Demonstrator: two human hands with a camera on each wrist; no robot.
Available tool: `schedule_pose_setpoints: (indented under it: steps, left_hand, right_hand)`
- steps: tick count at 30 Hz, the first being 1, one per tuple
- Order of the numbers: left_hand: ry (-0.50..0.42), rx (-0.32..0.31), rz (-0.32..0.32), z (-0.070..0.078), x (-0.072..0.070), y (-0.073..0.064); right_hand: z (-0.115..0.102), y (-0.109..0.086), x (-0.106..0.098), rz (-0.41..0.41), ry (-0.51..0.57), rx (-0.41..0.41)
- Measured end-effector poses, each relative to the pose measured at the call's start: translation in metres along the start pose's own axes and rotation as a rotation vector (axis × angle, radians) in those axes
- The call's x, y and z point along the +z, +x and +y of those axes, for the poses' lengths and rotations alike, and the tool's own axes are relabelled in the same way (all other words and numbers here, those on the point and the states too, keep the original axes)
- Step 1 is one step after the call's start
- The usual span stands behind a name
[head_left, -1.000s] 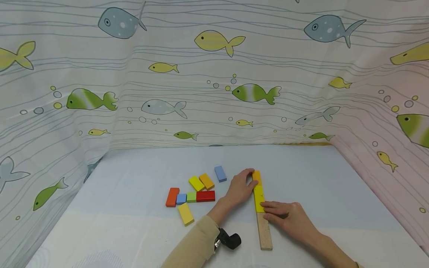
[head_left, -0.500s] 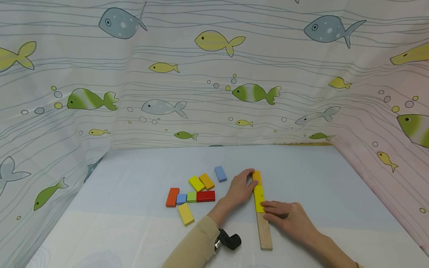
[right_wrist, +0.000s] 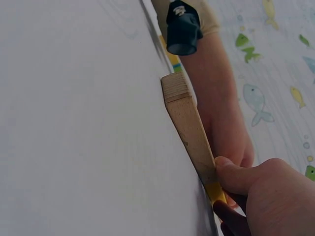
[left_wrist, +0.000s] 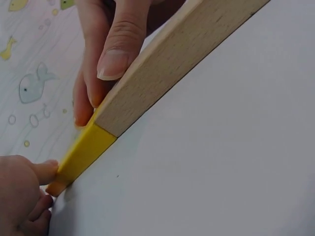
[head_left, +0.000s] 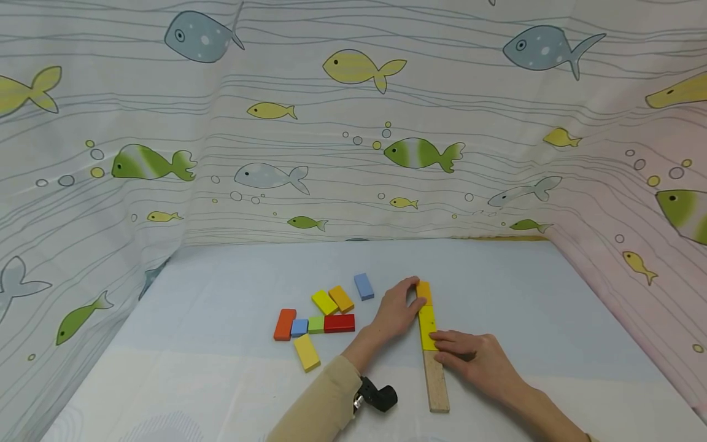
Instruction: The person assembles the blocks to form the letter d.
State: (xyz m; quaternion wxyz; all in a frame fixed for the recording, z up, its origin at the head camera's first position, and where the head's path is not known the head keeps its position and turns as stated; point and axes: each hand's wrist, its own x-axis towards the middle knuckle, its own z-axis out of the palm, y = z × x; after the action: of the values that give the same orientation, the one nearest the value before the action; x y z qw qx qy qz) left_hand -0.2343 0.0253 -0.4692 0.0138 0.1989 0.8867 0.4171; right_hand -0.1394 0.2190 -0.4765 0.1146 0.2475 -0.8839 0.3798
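Note:
In the head view a row of wooden blocks lies end to end: an orange block farthest off, a yellow part, then a plain wooden block nearest. My left hand holds the orange block, index fingertip by its far end and thumb by its seam with the yellow. With extended fingers my right hand touches the row from the right, fingertips at the yellow part and thumb at the plain block. Both hands' other fingers are partly hidden.
Left of the row lie loose blocks: red, green, small blue, orange-red, pale yellow, bright yellow, orange and blue. A black camera sits at the left wrist. Fish-print cloth borders the table.

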Motion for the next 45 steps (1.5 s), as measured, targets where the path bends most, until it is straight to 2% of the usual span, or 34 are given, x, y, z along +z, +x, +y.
schedule_pose_setpoints:
  steps: [5, 9, 13, 19, 24, 27, 30, 34, 39, 45]
  left_hand:
    - [-0.014, -0.028, 0.014, -0.007, 0.002, 0.001]
    - [-0.012, -0.029, 0.012, -0.009, -0.005, -0.005]
    - [0.024, -0.016, 0.003, -0.007, -0.02, -0.02]
    - [0.02, -0.005, -0.025, -0.004, -0.049, -0.052]
    - [0.017, 0.022, -0.02, -0.013, -0.076, -0.078]
    - [0.004, 0.002, -0.001, -0.02, -0.092, -0.091]
    - [-0.019, -0.055, 0.022, -0.028, -0.111, -0.104]
    - [0.001, -0.104, 0.05, -0.046, -0.135, -0.117]
    - [0.082, -0.108, 0.019, -0.075, -0.16, -0.124]
    - [0.072, -0.137, 0.005, -0.101, -0.183, -0.129]
  right_hand:
    - [0.0, 0.0, 0.001, -0.004, 0.005, 0.011]
    - [0.0, -0.001, 0.001, 0.005, 0.008, -0.002]
    - [0.001, 0.0, 0.0, 0.003, 0.013, -0.004]
    - [0.001, -0.001, -0.001, -0.006, 0.002, 0.011]
    - [0.002, -0.001, 0.0, 0.006, 0.008, -0.003]
    - [0.003, -0.002, 0.0, 0.013, 0.022, -0.023]
    - [0.002, -0.002, 0.001, 0.014, 0.029, -0.031]
    - [0.002, -0.002, 0.0, 0.005, 0.035, -0.031]
    - [0.002, -0.002, 0.0, 0.009, 0.049, -0.042]
    - [0.004, -0.002, 0.001, 0.009, 0.044, -0.041]
